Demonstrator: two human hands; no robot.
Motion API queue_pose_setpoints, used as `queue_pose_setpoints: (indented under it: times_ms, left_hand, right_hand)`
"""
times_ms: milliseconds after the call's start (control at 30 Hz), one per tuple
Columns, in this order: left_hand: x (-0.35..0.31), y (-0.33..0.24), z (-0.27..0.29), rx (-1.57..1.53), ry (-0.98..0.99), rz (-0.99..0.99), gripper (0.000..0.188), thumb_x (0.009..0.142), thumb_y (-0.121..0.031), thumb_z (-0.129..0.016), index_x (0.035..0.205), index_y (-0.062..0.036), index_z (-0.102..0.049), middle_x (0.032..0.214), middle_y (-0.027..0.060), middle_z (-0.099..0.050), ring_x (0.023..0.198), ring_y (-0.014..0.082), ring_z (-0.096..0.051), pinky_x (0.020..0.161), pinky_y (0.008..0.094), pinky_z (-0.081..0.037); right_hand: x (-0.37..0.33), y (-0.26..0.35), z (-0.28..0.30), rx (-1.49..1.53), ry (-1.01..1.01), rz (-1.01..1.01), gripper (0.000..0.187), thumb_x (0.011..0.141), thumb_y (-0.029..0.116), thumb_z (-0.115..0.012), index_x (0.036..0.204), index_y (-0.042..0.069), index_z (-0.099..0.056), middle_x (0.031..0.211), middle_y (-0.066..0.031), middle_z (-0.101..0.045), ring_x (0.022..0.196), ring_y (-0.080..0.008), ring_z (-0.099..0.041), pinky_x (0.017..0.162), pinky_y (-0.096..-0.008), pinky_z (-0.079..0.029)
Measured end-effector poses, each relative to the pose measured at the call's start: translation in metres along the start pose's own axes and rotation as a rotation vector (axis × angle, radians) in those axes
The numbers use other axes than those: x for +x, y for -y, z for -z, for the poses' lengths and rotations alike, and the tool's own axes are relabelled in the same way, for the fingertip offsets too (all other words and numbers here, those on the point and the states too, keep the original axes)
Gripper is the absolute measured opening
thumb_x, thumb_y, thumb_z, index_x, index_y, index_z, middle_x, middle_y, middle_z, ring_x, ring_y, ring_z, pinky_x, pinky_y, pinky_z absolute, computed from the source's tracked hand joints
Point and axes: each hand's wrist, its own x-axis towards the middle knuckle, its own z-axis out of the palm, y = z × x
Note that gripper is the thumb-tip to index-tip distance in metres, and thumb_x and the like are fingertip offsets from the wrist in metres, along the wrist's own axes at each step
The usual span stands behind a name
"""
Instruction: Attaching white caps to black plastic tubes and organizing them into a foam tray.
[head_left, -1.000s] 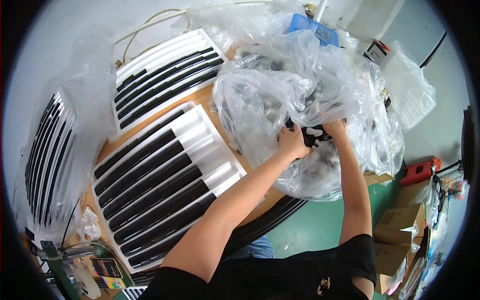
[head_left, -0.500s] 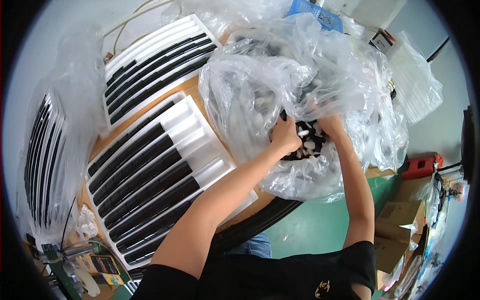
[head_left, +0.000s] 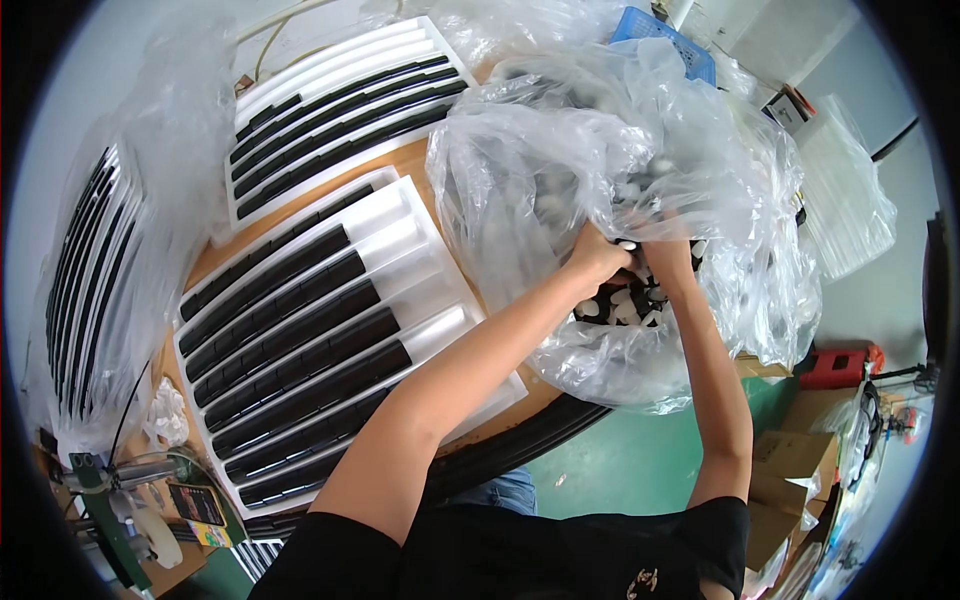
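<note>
A large clear plastic bag (head_left: pixel 540 190) lies open on the table, holding small black-and-white parts (head_left: pixel 625 305) in a loose heap. Over the bag's mouth, my left hand (head_left: pixel 600 258) has its fingers curled inward, beside a small part with a white end (head_left: pixel 627 246). What sits in those fingers is too hidden to name. Close by on the right, my right hand (head_left: pixel 663 240) reaches under a fold of the plastic, which covers its fingers. To the left rests a white ribbed tray (head_left: pixel 380 230) with rows of glossy black pieces (head_left: pixel 300 345).
Behind it lies another white tray (head_left: pixel 400 40) with black rows. Bagged trays (head_left: pixel 95 290) stand at the far left. A blue basket (head_left: pixel 665 45) is at the back. Low on the right are cardboard boxes (head_left: pixel 790 470) and a red case (head_left: pixel 835 367). A phone (head_left: pixel 197 503) sits lower left.
My left hand has moved up and right within the bag's opening, nearer my right hand. The view has shifted slightly, and the exposed heap of parts looks rearranged.
</note>
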Motion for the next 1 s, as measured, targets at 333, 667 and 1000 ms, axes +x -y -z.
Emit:
queue_pose_setpoints:
  times_ms: [333, 667, 1000]
  left_hand:
    - [0.018, 0.019, 0.001, 0.489, -0.227, -0.369, 0.070, 0.055, 0.002, -0.066, 0.122, -0.0070, -0.049, 0.118, 0.0134, -0.055, 0.111, 0.0251, -0.051, 0.092, 0.0294, -0.041]
    - [0.015, 0.006, 0.023, 0.599, -0.004, -0.419, 0.063, 0.061, 0.007, -0.056, 0.121, -0.0084, -0.051, 0.119, 0.0156, -0.055, 0.116, 0.0292, -0.048, 0.097, 0.0315, -0.036]
    - [0.020, 0.013, 0.013, 0.302, -0.115, -0.393, 0.055, 0.071, 0.009, -0.051, 0.124, -0.0036, -0.047, 0.130, 0.0167, -0.043, 0.125, 0.0264, -0.037, 0.102, 0.0315, -0.027]
  right_hand:
    - [-0.003, -0.020, -0.043, 0.147, -0.259, -0.255, 0.044, 0.078, 0.030, -0.063, 0.104, -0.005, -0.054, 0.101, -0.0263, -0.055, 0.093, -0.0414, -0.052, 0.082, -0.0454, -0.040]
    - [-0.001, 0.019, -0.042, 0.260, -0.376, -0.006, 0.022, 0.079, 0.016, -0.061, 0.091, -0.002, -0.058, 0.087, -0.0164, -0.060, 0.078, -0.0296, -0.056, 0.071, -0.0360, -0.043]
    - [-0.006, 0.043, -0.039, 0.869, -0.310, -0.296, 0.029, 0.080, 0.018, -0.057, 0.101, -0.002, -0.056, 0.101, -0.0173, -0.057, 0.094, -0.0304, -0.052, 0.085, -0.0369, -0.039]
